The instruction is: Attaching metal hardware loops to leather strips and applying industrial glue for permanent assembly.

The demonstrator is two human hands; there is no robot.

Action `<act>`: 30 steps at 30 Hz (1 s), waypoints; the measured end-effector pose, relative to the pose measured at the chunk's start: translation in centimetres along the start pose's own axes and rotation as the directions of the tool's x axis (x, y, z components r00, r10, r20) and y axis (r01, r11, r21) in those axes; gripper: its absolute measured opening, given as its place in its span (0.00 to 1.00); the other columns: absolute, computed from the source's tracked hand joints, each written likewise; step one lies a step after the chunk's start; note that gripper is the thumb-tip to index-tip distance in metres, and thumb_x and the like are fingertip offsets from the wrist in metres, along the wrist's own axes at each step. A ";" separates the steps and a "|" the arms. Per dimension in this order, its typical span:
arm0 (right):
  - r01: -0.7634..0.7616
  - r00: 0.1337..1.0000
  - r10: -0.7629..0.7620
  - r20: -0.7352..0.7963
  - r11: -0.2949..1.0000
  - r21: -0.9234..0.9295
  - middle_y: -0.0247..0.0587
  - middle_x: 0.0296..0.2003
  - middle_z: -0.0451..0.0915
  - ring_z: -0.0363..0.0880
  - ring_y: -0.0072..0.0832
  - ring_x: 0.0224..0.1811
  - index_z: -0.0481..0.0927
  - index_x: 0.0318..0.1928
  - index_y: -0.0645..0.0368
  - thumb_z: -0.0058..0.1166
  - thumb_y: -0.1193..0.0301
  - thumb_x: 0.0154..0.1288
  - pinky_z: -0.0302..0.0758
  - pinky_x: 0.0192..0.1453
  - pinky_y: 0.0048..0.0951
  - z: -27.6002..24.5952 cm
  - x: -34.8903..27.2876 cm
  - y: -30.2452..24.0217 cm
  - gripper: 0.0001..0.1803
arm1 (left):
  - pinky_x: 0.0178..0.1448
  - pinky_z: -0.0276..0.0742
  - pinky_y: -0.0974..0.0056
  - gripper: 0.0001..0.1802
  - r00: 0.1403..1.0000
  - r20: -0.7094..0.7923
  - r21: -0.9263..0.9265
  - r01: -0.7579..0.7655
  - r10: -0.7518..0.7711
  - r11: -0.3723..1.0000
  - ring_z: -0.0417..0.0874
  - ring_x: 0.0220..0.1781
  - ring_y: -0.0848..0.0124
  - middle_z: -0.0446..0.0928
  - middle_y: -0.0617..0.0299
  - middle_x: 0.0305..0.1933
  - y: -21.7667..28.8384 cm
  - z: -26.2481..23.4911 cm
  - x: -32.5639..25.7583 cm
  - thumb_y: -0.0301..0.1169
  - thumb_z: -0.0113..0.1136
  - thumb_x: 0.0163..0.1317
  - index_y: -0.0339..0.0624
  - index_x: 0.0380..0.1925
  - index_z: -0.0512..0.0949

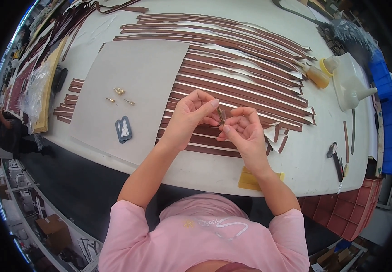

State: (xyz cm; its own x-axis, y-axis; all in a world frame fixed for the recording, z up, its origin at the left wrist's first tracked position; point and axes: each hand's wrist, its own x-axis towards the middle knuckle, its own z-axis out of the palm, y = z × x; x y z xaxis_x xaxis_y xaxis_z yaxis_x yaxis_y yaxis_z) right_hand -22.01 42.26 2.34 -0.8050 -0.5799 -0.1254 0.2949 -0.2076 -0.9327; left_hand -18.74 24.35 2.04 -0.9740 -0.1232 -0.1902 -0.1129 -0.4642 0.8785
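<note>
My left hand [190,117] and my right hand [246,135] meet above the brown strips, both pinching one small gold-coloured metal fitting [222,119]. Fingers cover part of it, so its exact kind is hard to make out. Brown leather-like strips [245,90] with white edges lie in rows beneath my hands. To the left, a grey board [96,72] covers some of them. On the board rest several small gold metal fittings [119,91] and blue-grey rounded tags [124,131] with a white centre.
At the right stand a white plastic bottle [346,77] and a yellowish glue bottle [317,76]. A dark-handled tool [337,165] lies near the right edge. A yellow piece [248,179] sits by the front edge, and a red crate [345,208] stands below the table.
</note>
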 end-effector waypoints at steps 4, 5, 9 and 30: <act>-0.010 1.000 0.010 -0.003 1.000 -0.002 0.42 0.41 0.75 0.81 0.23 0.41 0.63 0.54 0.64 0.54 0.81 0.68 0.83 0.47 0.25 0.1 0.0 0.0 0.18 | 0.40 0.80 0.73 0.10 0.999 -0.008 -0.050 0.037 -0.037 0.998 0.81 0.33 0.79 0.79 0.65 0.32 -0.4 -0.3 0.3 0.34 0.64 0.66 0.40 0.37 0.75; -0.016 1.000 0.016 0.002 1.000 0.001 0.42 0.41 0.75 0.81 0.23 0.41 0.64 0.53 0.64 0.54 0.81 0.68 0.83 0.47 0.25 0.2 0.0 0.1 0.17 | 0.40 0.80 0.73 0.10 0.999 -0.007 -0.047 0.039 -0.039 0.998 0.81 0.33 0.79 0.79 0.65 0.32 -0.5 -0.4 0.4 0.34 0.64 0.66 0.41 0.36 0.75; -0.026 1.000 0.026 0.015 1.000 0.005 0.41 0.41 0.75 0.81 0.22 0.41 0.65 0.52 0.64 0.54 0.80 0.68 0.84 0.47 0.26 0.1 -0.1 0.1 0.16 | 0.40 0.79 0.73 0.10 0.999 -0.004 -0.019 0.042 -0.042 0.999 0.81 0.33 0.79 0.79 0.65 0.31 -0.6 -0.5 0.4 0.35 0.64 0.66 0.41 0.35 0.75; -0.078 0.994 0.070 0.085 0.993 0.088 0.42 0.39 0.76 0.83 0.25 0.39 0.63 0.47 0.61 0.55 0.79 0.69 0.85 0.46 0.27 2.2 -1.7 -0.2 0.14 | 0.32 0.73 0.78 0.09 0.965 -0.143 0.290 -0.172 0.220 0.941 0.77 0.31 0.84 0.79 0.65 0.30 -1.4 1.9 -7.0 0.31 0.56 0.71 0.35 0.35 0.76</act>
State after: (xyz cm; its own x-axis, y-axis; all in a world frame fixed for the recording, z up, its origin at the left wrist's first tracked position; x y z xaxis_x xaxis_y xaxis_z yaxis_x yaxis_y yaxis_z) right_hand -19.54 41.59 3.47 -0.7357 -0.6578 -0.1617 0.4008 -0.2303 -0.8868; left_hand -12.18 27.55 2.94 -0.9366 -0.3463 -0.0529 0.0040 -0.1614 0.9869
